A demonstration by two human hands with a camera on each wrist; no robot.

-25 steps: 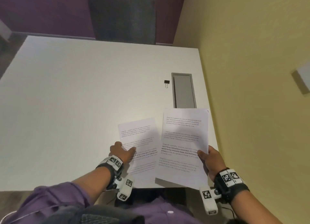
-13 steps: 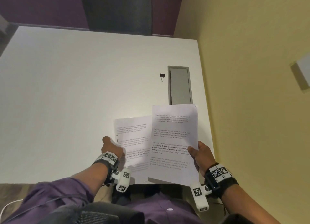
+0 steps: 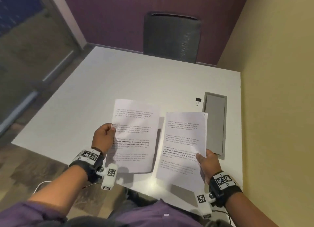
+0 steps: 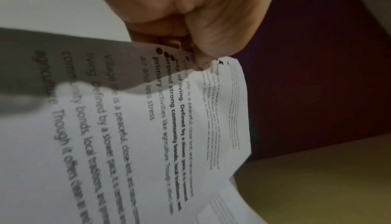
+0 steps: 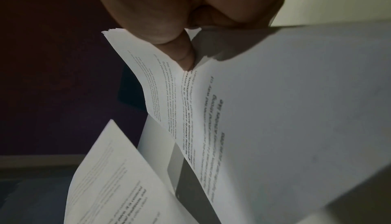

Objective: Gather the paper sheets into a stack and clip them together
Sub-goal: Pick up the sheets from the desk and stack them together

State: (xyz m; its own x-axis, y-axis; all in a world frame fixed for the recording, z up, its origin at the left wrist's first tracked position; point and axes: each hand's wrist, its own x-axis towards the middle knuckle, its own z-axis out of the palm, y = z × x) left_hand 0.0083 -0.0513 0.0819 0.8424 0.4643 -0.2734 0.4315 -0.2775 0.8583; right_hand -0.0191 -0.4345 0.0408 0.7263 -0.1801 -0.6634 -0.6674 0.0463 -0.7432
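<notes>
Two lots of printed paper hang above the white table (image 3: 119, 77). My left hand (image 3: 104, 135) pinches one sheet (image 3: 134, 135) by its left edge; thumb and curled fingers (image 4: 203, 50) grip that sheet (image 4: 148, 144). My right hand (image 3: 206, 162) pinches a small stack of sheets (image 3: 183, 141) at its right edge, the thumb (image 5: 184, 55) pressing on the stack (image 5: 275, 110), whose layered edges show. The left-hand sheet (image 5: 110, 177) shows below it. A black binder clip (image 3: 198, 100) lies on the table beyond the papers, untouched.
A grey recessed cable panel (image 3: 215, 123) sits in the table at the right, beside the clip. A yellow wall (image 3: 278, 107) borders the table's right edge. A dark mesh chair (image 3: 171, 38) stands at the far side. Bare tabletop stretches left and beyond the papers.
The left sheet, flat on the table under my left hand a second ago, is now lifted and pinched at its edge. The right stack stays held. The head view has swung up and left.
</notes>
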